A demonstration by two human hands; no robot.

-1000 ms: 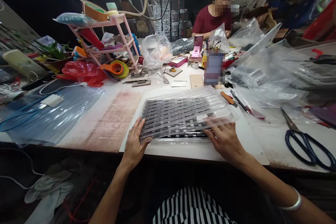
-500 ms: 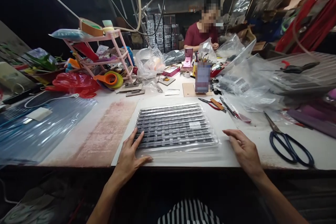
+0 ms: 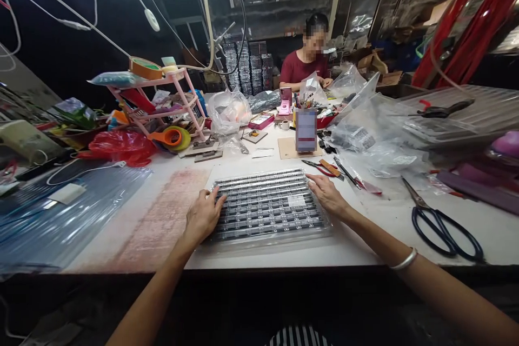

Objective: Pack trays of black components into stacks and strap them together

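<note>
So — left hand point(image 3: 204, 215), right hand point(image 3: 327, 194) touch opposite sides of the clear tray point(image 3: 267, 238), fingers point(image 3: 219, 203) apart.

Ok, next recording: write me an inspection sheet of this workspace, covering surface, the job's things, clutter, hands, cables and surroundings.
Surface: white worktable, reddish stain on its left part.
Job's things: clear plastic tray lying flat, holding rows of dark strips; white label on top.
Clutter: scissors, red-handled pliers, clear plastic bags, loaded pink rack.
Hands: left hand at the tray's left edge; right hand at its far right corner; both open.
Cables: white cable across clear plastic sheets; others hang overhead.
Surroundings: person in a dark red top across the table; stacks behind.
</note>
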